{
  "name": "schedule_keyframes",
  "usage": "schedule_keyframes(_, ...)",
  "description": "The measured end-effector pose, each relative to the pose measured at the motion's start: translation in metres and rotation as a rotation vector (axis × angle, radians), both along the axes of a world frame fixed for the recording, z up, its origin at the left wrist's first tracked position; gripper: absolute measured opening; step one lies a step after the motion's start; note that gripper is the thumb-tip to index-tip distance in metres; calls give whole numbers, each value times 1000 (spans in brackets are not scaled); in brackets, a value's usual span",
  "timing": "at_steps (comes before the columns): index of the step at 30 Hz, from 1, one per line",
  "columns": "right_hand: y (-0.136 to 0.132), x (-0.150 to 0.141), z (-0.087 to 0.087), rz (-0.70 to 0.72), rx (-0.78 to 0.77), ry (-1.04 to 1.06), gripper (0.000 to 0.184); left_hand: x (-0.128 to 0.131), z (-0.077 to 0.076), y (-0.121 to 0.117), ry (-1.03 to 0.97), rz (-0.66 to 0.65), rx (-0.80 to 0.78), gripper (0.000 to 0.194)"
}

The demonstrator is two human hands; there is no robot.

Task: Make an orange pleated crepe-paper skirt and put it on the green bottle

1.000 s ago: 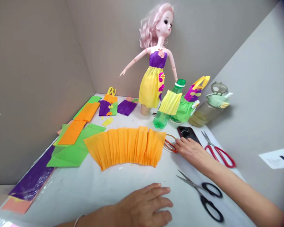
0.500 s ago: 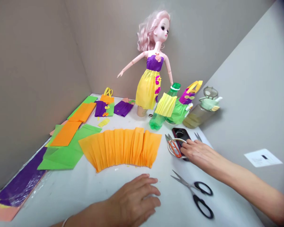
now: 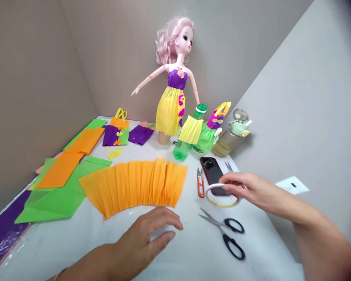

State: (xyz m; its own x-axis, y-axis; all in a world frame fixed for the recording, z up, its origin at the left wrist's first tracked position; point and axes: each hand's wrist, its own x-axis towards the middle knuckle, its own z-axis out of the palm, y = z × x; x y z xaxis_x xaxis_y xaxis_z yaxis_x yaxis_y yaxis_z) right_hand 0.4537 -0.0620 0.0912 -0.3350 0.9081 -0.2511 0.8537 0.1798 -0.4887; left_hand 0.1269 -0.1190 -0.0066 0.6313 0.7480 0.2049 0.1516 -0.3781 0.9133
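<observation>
My right hand (image 3: 248,189) pinches a thin ring of tape (image 3: 222,195) and holds it just above the white table, over the near end of a black phone (image 3: 212,171). My left hand (image 3: 148,238) rests palm down on the table with fingers loosely curled, holding nothing, just in front of a pleated orange crepe-paper skirt (image 3: 134,185). Orange thread snips (image 3: 200,182) lie left of the phone. Black-handled scissors (image 3: 225,232) lie between my hands.
A pink-haired doll (image 3: 174,86) in a purple and yellow paper dress stands at the back. Beside it are a green bottle (image 3: 187,134) with a yellow skirt, a drink bottle (image 3: 231,134) and paper bags. Green, orange and purple paper sheets (image 3: 58,183) lie left.
My right hand has lifted the tape ring off the snips and phone and drawn it toward me. My left hand curled slightly. The view has shifted to the right.
</observation>
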Motion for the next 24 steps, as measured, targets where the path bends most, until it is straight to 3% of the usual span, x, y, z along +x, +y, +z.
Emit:
schedule_keyframes(2, -5, -13, 4, -121, -93, 315, 29, 3, 9, 7, -84, 93, -243, 16)
schedule_keyframes(4, -10, -34, -4, -221, -99, 650, 30, 7, 16, 17, -196, 145, -431, 23)
schedule_keyframes(7, -11, -72, -28, -383, -99, 1017, 29, 12, 19, 28, -440, 112, -631, 35)
schedule_keyframes(10, -10, -99, -52, -479, -183, 1244, 29, 12, 12, 32, -636, 75, -711, 38)
schedule_keyframes(13, -8, -107, -67, -530, -252, 1344, 29, 6, 6, 30, -628, 136, -699, 36)
schedule_keyframes(18, -11, -109, -76, -588, -213, 1348, 32, 2, 4, 27, -471, 297, -599, 37)
schedule_keyframes(24, -22, -116, -72, -566, -81, 1302, 29, 10, -4, 23, -245, 539, -194, 16)
